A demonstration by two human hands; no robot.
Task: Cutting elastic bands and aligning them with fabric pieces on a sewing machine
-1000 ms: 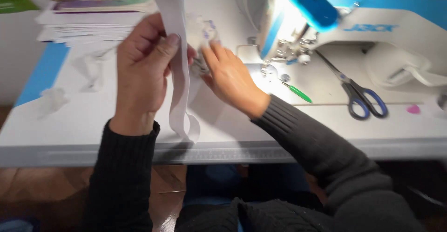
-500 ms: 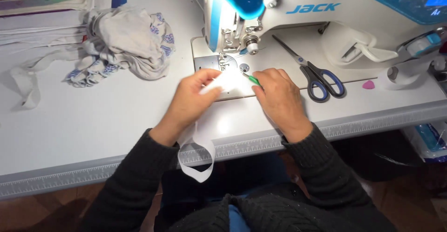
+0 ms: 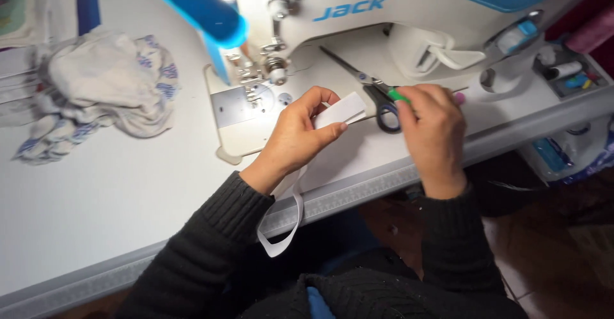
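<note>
Fingers of the left hand [image 3: 295,141] pinch the end of a white strap [image 3: 339,110], holding it flat just above the table [image 3: 115,191]; the rest of the strap runs under the palm and hangs in a loop over the near table edge. To the right, the right hand [image 3: 433,127] is curled around a small green tool [image 3: 398,94], its tip showing beside the scissors [image 3: 371,92], which lie on the sewing machine [image 3: 358,31] bed. A crumpled cloth [image 3: 105,92] sits far left on the table.
</note>
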